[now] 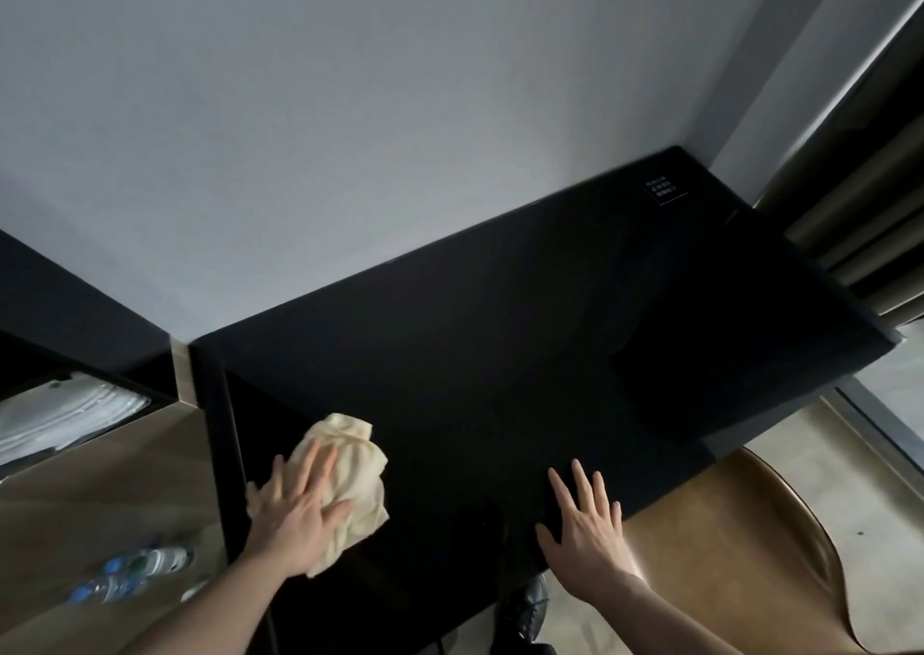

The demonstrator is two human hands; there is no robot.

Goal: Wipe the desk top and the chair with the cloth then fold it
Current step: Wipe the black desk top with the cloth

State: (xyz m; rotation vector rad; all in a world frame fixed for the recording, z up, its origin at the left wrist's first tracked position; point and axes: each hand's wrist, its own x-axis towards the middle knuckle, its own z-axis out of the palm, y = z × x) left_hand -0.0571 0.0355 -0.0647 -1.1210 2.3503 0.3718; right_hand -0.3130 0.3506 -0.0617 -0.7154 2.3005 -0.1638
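Note:
A crumpled cream cloth [354,464] lies on the near left part of the black desk top [500,329]. My left hand [300,509] presses flat on the cloth with its fingers spread and straight. My right hand [585,519] rests flat on the desk near its front edge, fingers spread, holding nothing. The brown chair [740,544] stands at the lower right, its seat partly under the desk edge and partly behind my right forearm.
A wooden counter [100,494] adjoins the desk on the left, with two water bottles [130,574] on it and folded white towels [65,419] in a compartment. A small black sign [662,190] lies at the desk's far right corner. Curtains [860,214] hang at the right.

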